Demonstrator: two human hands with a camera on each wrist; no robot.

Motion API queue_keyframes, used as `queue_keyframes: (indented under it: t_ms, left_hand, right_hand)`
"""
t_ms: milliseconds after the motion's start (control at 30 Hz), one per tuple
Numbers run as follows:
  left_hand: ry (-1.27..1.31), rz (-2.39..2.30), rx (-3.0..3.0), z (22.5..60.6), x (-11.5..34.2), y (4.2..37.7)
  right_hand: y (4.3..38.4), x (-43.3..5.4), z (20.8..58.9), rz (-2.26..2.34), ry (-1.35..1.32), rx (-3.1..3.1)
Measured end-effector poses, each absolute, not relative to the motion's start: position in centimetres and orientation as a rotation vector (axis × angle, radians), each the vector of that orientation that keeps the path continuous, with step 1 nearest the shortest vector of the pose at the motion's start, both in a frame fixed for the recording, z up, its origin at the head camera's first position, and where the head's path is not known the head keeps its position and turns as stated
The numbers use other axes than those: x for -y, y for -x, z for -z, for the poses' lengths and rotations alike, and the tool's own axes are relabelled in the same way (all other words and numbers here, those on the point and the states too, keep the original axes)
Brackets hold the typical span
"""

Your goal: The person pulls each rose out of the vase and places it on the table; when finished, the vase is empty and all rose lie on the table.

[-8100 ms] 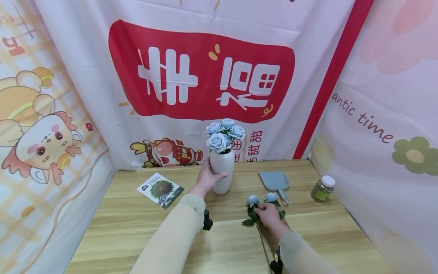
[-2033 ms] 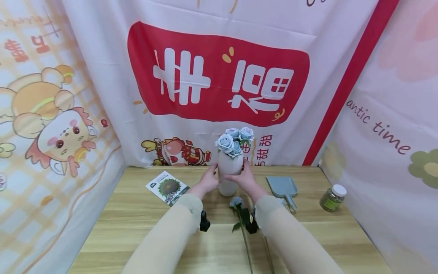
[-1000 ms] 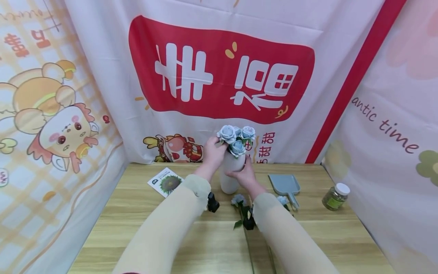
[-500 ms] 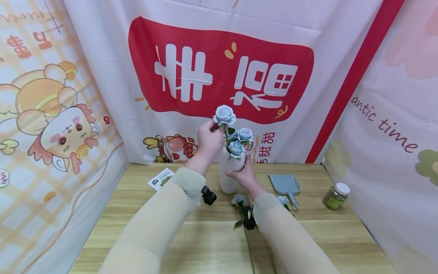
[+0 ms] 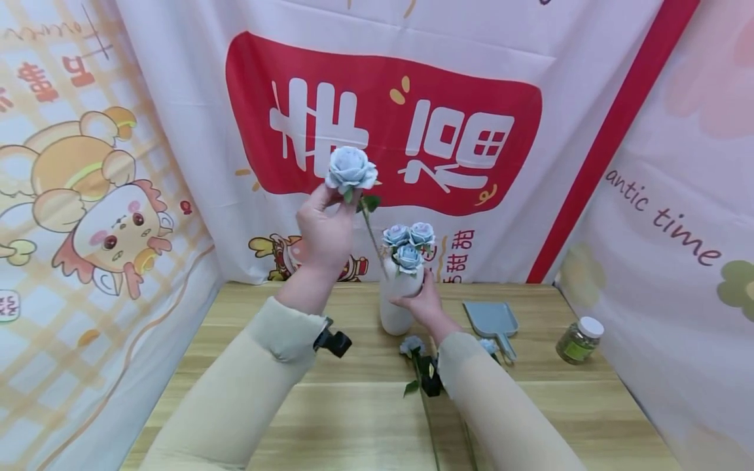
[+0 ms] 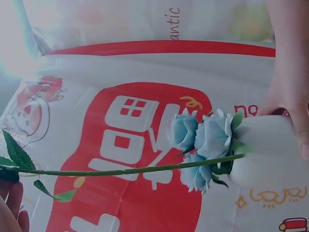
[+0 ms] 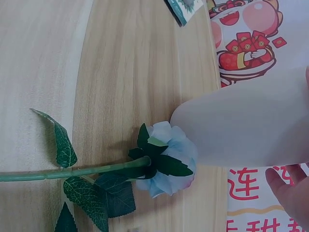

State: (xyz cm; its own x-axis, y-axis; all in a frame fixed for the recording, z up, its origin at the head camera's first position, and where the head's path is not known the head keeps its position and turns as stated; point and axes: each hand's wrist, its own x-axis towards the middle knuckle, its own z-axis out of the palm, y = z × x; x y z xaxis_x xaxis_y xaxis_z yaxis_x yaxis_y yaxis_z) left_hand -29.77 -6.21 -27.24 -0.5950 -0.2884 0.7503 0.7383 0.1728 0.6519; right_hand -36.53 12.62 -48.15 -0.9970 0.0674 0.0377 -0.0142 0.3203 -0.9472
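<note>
High over the table my left hand [image 5: 326, 232] pinches a light blue artificial rose [image 5: 351, 169] just beneath its bloom. Its long green stem [image 6: 120, 171] slants down to the mouth of the white vase [image 5: 396, 317]. Three similar blue roses [image 5: 408, 256] stand in the vase's neck. My right hand [image 5: 427, 302] grips the upright vase from the right side, thumb across its front. On the table before the vase lies another blue rose [image 7: 169, 154], its leafy stem pointing toward me. A further rose [image 5: 489, 345] is mostly hidden behind my right forearm.
A grey-blue dustpan [image 5: 491, 319] lies right of the vase. Farther right stands a glass jar [image 5: 579, 341] with a white lid. A printed packet [image 7: 186, 7] at the left is hidden by my left arm in the head view. A printed cloth [image 5: 383, 131] hangs behind the table.
My left hand has let go of the vase's side, taken one rose by its bloom end and drawn it up and leftward. My right hand has moved from the loose roses to the vase.
</note>
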Motion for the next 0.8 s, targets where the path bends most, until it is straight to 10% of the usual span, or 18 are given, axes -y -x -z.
queue_keyframes:
  t_ms: [267,800]
  left_hand:
    - [0.262,1.589,1.858,30.3,8.7,29.0]
    - [-0.162,1.579,2.491,48.8,8.6,29.4]
  right_hand:
    - [36.5,-12.5,48.2,-1.805,0.058,2.494]
    - [36.6,-12.6,48.3,-1.805,0.045,2.490]
